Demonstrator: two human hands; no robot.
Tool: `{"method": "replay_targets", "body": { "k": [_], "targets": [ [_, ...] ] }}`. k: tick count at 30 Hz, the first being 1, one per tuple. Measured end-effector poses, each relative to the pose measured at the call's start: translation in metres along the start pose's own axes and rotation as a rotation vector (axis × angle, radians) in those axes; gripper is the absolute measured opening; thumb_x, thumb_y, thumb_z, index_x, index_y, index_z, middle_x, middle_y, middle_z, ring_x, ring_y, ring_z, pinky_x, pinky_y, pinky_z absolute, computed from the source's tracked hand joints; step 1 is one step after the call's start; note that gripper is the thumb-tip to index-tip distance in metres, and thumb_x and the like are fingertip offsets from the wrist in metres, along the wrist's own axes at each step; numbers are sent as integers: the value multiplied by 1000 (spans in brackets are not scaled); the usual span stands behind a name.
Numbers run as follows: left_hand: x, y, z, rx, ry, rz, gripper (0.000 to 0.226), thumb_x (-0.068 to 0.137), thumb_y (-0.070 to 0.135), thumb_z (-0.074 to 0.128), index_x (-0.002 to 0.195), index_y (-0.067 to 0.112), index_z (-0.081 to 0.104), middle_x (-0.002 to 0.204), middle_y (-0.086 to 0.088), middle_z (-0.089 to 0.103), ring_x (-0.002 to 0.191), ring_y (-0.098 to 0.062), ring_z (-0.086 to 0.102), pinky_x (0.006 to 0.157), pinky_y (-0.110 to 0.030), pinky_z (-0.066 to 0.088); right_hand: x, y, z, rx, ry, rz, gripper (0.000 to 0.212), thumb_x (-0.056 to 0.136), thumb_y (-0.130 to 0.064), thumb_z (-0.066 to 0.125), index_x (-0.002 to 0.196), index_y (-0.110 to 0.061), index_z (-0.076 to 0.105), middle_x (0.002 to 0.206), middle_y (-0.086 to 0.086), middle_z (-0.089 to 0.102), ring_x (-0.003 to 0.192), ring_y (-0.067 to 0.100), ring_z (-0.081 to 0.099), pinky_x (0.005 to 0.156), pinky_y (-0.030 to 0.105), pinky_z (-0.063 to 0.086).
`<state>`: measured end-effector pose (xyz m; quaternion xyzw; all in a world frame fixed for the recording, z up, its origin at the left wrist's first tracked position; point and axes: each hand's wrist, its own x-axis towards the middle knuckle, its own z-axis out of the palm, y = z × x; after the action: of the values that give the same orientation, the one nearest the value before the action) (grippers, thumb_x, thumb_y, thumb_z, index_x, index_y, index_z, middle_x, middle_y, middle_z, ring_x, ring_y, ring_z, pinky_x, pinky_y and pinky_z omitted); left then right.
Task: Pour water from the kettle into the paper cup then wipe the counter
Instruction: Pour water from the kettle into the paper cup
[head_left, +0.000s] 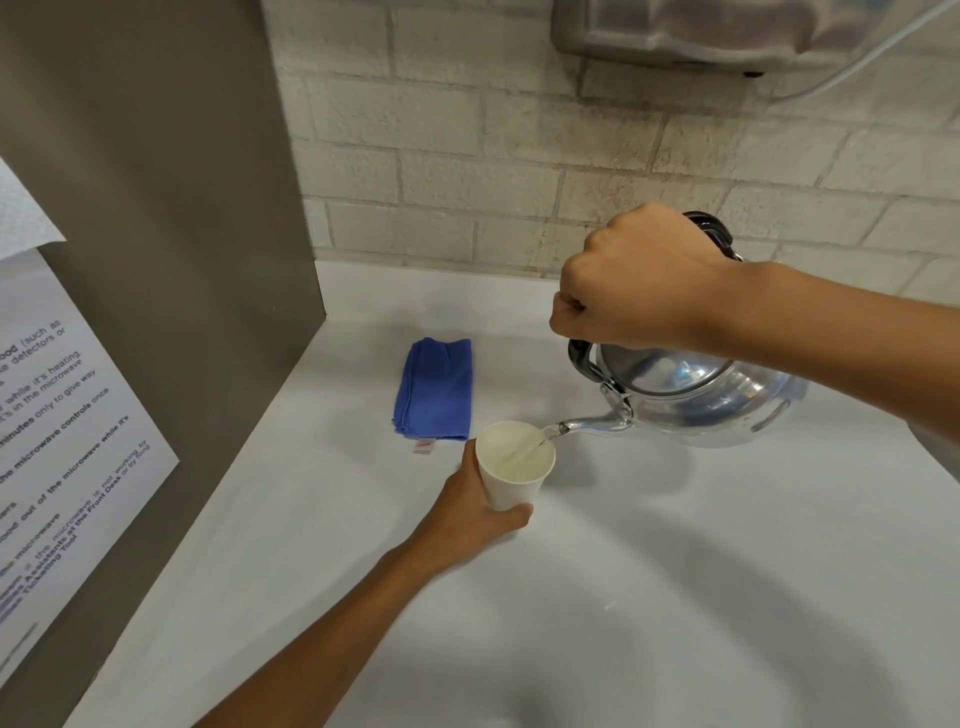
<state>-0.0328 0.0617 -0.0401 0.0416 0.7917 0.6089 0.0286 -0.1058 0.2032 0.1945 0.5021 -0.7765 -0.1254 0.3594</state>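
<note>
- My right hand (631, 278) grips the metal kettle (696, 392) by its handle, tipped, water running into the paper cup (514, 465).
- My left hand (480, 512) grips the cup on the white desk (675, 597).
- The folded blue cloth (434, 387) lies just behind.

Open counter near me, crowded around the cup

From the paper cup (515, 464), I see the kettle (696, 400) and right hand (631, 280) blocking 2 o'clock, the blue cloth (434, 387) lying just beside it at 11, my left hand (475, 512) wrapping its 7 o'clock side, and the brown panel (156, 260) walling off 9. The white counter (649, 597) lies bare from 4 to 6 o'clock.
</note>
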Motion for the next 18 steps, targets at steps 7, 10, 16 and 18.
{"method": "replay_targets", "body": {
  "k": [7,10,16,18],
  "targets": [
    [1,-2,0,11,-1,7,74,70,23,76,121,39,25,112,22,45,106,-5,48,80,-10,41,-1,1,0,3,-10,3,49,61,-11,47,47,-18,1,41,-7,-3,37,5,-2,51,12,13],
    [2,-3,-1,15,2,4,73,70,22,75,121,39,25,114,18,46,107,-6,48,81,-11,40,-1,1,0,-10,-12,5,48,61,-11,47,47,-17,1,41,-7,-3,37,5,-2,52,12,13],
    [1,-2,-1,17,0,11,73,71,21,75,120,40,25,111,25,44,106,-4,48,78,-10,42,-2,2,-1,-4,-22,6,47,61,-11,46,46,-17,2,40,-7,-2,36,6,0,51,12,14],
    [1,-2,-1,14,-4,13,73,70,22,75,120,39,25,112,22,44,106,-5,48,79,-10,42,-2,1,-1,-5,-27,6,47,62,-12,46,45,-17,2,40,-7,-2,36,6,0,51,12,13]
  ]
}}
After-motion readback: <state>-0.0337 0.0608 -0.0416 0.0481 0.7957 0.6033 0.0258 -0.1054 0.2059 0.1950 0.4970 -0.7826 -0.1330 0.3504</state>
